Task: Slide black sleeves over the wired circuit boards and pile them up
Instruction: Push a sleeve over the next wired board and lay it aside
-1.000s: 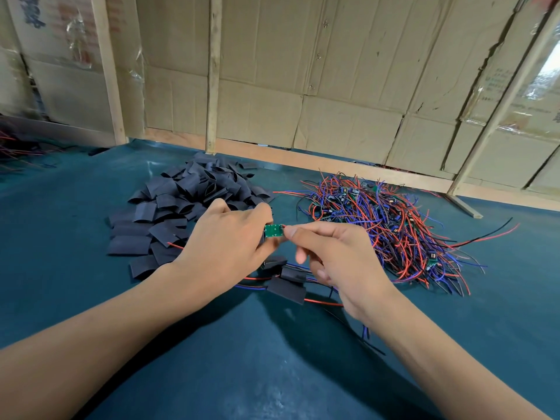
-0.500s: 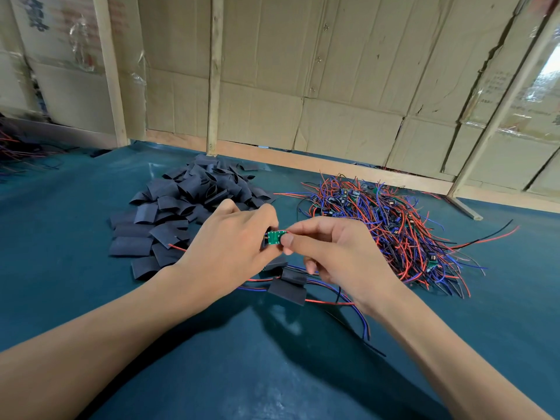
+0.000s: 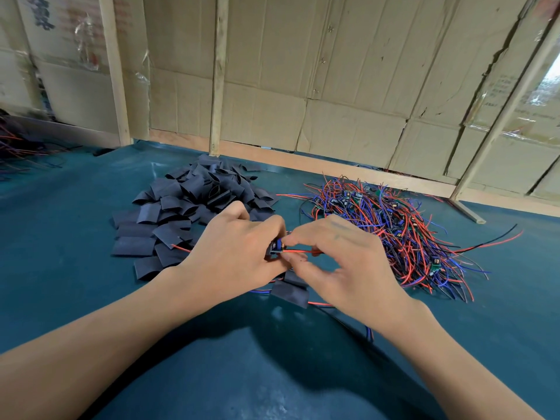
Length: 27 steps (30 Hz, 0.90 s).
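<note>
**Both hands pinching one board over the counter**

Left hand [image 3: 233, 253] is curling its fingers [image 3: 272, 225] round a small board [image 3: 276, 247], thumb and forefinger closing tight on it. The board is showing only a dark blue sliver at the fingertips; can't tell whether a sleeve is on it.

Right hand [image 3: 342, 262] is pinching the red wire [image 3: 298, 252] where it is leaving the board; thumb and forefinger are meeting, the other fingers are curling loosely below, holding nothing.

Board is sitting just above the teal counter [image 3: 91, 298], between the two piles.

Sleeve pile [image 3: 188, 204] is lying behind the left hand: flat black tube pieces, some gaping open at the ends. Wire pile [image 3: 388, 231] is lying right of the right hand: red, blue and black leads tangling round small green boards.

A few sleeved pieces [image 3: 291, 292] are lying under the hands, wires trailing out.

Writing: dark characters on the cardboard wall [image 3: 333, 71] at top left, too blurred to read.
</note>
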Available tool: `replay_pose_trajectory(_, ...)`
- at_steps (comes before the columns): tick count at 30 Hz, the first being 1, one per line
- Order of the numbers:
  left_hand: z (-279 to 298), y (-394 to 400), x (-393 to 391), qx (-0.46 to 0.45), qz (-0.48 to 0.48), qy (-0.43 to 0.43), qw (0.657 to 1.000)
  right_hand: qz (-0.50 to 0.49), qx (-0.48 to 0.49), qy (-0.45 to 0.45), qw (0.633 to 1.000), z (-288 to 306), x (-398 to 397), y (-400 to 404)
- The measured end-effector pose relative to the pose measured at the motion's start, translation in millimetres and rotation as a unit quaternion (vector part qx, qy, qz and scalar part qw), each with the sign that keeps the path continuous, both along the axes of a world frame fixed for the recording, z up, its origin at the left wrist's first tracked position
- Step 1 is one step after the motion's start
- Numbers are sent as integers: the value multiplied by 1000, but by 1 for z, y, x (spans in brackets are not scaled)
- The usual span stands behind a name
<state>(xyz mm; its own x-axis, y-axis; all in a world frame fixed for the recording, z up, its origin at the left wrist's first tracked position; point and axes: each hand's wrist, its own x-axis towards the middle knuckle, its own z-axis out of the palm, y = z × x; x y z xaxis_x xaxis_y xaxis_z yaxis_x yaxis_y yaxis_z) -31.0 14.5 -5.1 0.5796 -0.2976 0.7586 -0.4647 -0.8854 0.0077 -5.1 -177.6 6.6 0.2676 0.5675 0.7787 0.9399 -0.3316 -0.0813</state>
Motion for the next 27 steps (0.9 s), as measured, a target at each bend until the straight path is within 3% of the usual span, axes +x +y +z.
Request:
replay_pose_trajectory(5,2,2,1,39,13,10,999,46,-27,47,997,-5,-4,6)
replay_pose_trajectory(12,-1,1,3,79,70,34,994,-72,-89,172,978,6,7,-11)
replay_pose_trajectory(16,-5,-4,1,113,68,48,990,-31,-70,231,970,7,10,-12)
replay_pose_trajectory(22,-5,-7,0,96,56,15,994,-12,-106,205,973,13,14,-16)
replay_pose_trajectory(27,-3,3,2,59,41,60,996,-50,-107,236,965,15,27,-33)
